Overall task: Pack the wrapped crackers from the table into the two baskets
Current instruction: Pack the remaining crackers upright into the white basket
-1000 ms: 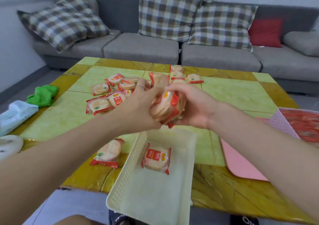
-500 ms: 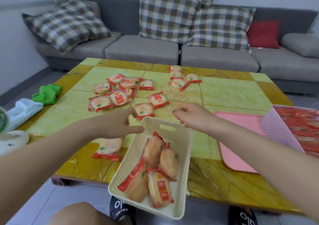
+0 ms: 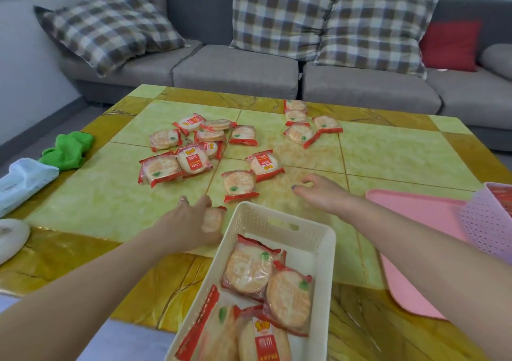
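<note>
**Both hands out for the next crackers**

Now the cream basket (image 3: 315, 238) hangs over the table's (image 3: 401, 153) near edge, tilted toward the person, with several wrapped crackers (image 3: 249, 269) already lying in it; that overhang probably keeps it within easy reach for dropping handfuls in. The left hand (image 3: 191, 222) rests low on the table just beside the basket's left wall, its fingers curled around one packet (image 3: 212, 219) near that same edge, so it looks to be taking hold of it. The right hand (image 3: 318, 194) reaches forward past the basket's far rim, fingers loosely bent and holding nothing, close to the nearest loose packet (image 3: 239, 184).

Most of the loose crackers (image 3: 191, 144) lie scattered across the middle of the table, with a smaller cluster (image 3: 302, 128) toward its far edge. The lilac basket (image 3: 487, 227) stands at the right edge on a pink tray (image 3: 415, 211), red wrappers showing inside. Much remains to be gathered. Beyond the left edge lie a green cloth (image 3: 69, 150) and a pack of wipes (image 3: 25, 180).
</note>
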